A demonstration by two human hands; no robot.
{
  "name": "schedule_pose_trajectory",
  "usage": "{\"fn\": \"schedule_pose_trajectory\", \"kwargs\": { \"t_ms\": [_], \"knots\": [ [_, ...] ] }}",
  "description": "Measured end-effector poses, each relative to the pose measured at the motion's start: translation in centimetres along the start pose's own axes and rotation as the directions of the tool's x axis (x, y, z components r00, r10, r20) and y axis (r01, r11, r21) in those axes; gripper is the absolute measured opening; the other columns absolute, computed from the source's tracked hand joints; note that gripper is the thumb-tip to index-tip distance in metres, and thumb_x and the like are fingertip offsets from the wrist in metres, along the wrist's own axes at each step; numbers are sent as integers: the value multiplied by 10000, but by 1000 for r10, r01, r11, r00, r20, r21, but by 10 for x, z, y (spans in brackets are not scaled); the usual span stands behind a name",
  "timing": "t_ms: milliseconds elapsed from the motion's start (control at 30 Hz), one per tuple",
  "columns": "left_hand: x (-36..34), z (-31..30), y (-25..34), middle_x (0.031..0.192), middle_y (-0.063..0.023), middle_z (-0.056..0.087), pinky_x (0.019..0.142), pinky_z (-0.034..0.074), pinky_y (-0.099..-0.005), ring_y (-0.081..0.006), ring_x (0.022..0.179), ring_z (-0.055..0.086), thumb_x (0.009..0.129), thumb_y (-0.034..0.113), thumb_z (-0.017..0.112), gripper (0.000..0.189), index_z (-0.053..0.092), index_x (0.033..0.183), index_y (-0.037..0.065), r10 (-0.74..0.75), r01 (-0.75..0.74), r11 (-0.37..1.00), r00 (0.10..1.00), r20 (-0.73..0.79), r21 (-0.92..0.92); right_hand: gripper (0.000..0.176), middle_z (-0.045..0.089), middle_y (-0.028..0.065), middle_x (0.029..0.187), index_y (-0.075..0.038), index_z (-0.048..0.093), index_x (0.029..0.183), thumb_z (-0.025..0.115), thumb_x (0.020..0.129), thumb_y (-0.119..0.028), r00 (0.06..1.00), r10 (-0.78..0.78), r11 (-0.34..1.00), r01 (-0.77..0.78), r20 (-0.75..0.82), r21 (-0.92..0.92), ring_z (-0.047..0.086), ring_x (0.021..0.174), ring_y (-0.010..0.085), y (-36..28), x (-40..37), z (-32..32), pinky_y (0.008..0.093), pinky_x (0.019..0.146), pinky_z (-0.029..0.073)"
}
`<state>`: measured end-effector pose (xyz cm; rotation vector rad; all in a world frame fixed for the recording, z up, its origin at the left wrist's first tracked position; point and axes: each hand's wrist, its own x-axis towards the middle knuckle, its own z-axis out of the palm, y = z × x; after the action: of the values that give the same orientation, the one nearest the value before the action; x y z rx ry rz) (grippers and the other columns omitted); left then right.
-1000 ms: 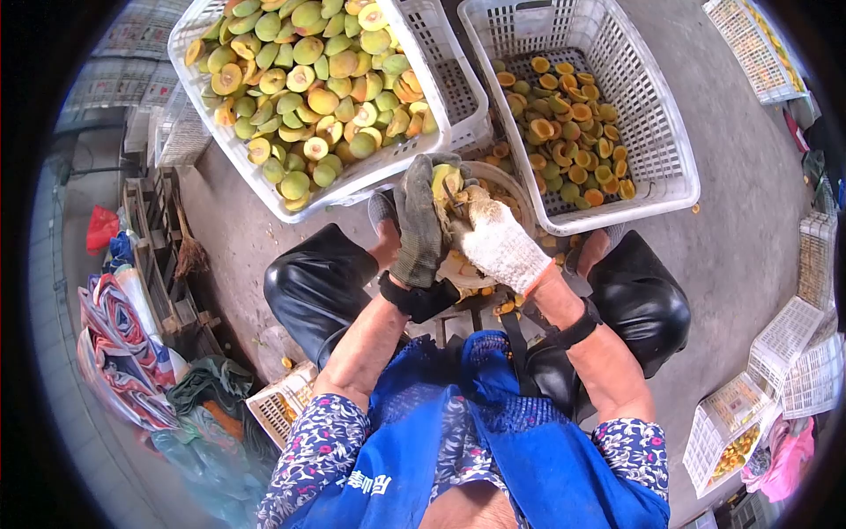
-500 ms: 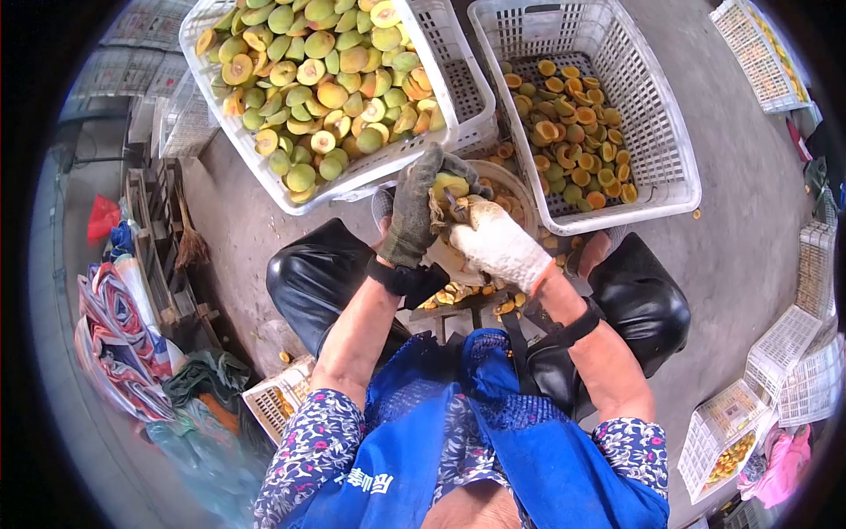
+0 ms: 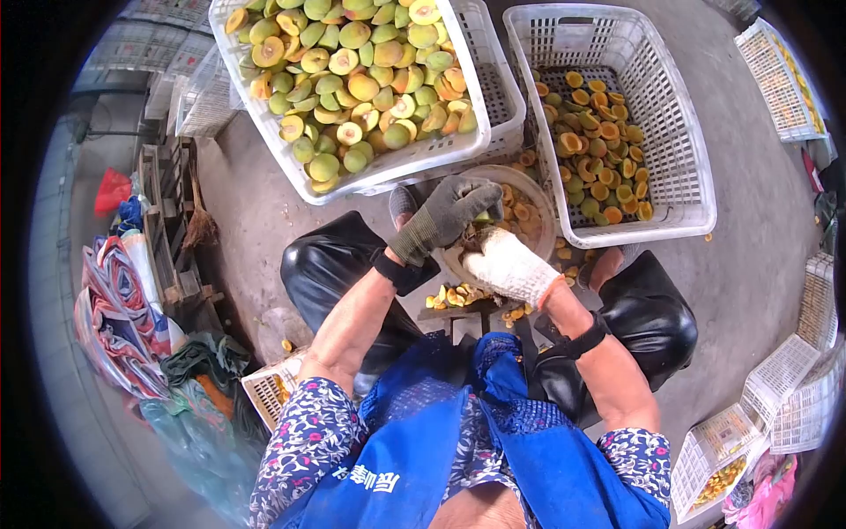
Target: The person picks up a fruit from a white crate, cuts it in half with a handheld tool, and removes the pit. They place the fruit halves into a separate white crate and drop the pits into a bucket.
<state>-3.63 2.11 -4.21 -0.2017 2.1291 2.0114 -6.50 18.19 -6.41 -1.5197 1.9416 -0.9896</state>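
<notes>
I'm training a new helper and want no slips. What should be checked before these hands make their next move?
1. Hand protection: ok, left hand and right hand are both gloved.
2. Grip on the fruit: ok, the left hand has it, though mostly covered.
3. Anything sharp between the hands: cannot tell, hidden from view.
4. Scraps contained: not ok, yellow pieces lie outside the bucket.
5. Room in the right-hand crate: ok, bare base shows beside the hollowed halves.

You get bright, diffuse light | glare on your glossy trousers [image 3: 648,309] | fisheye bend — black corners, edges softened
</notes>
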Motion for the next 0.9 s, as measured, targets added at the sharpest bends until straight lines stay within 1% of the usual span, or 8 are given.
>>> {"fn": "schedule_pose_trajectory", "kwargs": {
  "t_ms": [167,233,367,433,500,600,767,900],
  "knots": [
    [-8,-4,0,743,-50,622,706,496,-269,-126,695,597,970,318,434,344,597,934,17,-146,118,964,984,-101,-238,314,608,253,980,39,601,959,450,856,-216,933,298,917,-339,204,212,600,929,350,-8,0,-6,439,813,474],
    [6,-20,6,826,-91,639,749,528,-307,-158,683,622,970,353,428,371,544,1044,9,-297,-26,826,829,-473,-564,281,641,236,933,7,618,962,468,844,-200,814,533,845,-500,230,-189,639,889,343,-3,-10,3,448,776,500],
    [24,-46,60,1033,-126,616,865,496,-364,-206,953,606,933,436,483,511,493,1224,15,15,-241,761,934,-356,-602,196,660,209,814,-3,618,889,509,808,-143,874,471,874,-445,120,-194,659,770,344,7,-13,-6,415,665,531],
    [43,-96,31,1103,-110,620,813,485,-356,-233,1015,592,923,356,520,446,517,1204,9,132,-25,976,860,-493,217,251,652,216,847,-12,637,933,478,802,-155,928,364,920,-344,79,-189,640,799,365,24,-15,6,429,709,521],
    [54,-141,-9,1073,-150,627,800,488,-383,-288,1000,601,857,322,588,445,518,1169,13,11,381,452,902,-432,807,286,653,202,886,-43,648,971,454,804,-172,933,355,931,-349,52,-104,628,844,369,29,-14,12,434,750,510],
    [45,-144,-38,1103,-211,593,829,474,-394,-340,1017,574,817,400,619,584,479,1234,16,57,286,64,955,-290,956,296,650,192,930,-63,653,976,444,803,-181,920,391,920,-390,21,-41,622,871,362,31,-16,11,431,773,502],
    [50,-139,-45,1061,-212,600,827,471,-416,-337,956,601,775,352,651,552,494,1191,25,39,326,49,944,-327,944,284,635,204,988,-50,649,966,452,803,-174,910,403,913,-393,93,-110,615,901,349,23,-13,-5,419,786,495],
    [27,-117,18,1028,-130,636,731,519,-329,-206,897,628,807,252,650,440,520,1151,11,-214,450,722,868,-449,526,214,633,182,928,-49,649,928,508,805,-153,996,-54,893,19,-65,-450,607,869,338,26,-17,-23,411,763,493]
  ]
}}
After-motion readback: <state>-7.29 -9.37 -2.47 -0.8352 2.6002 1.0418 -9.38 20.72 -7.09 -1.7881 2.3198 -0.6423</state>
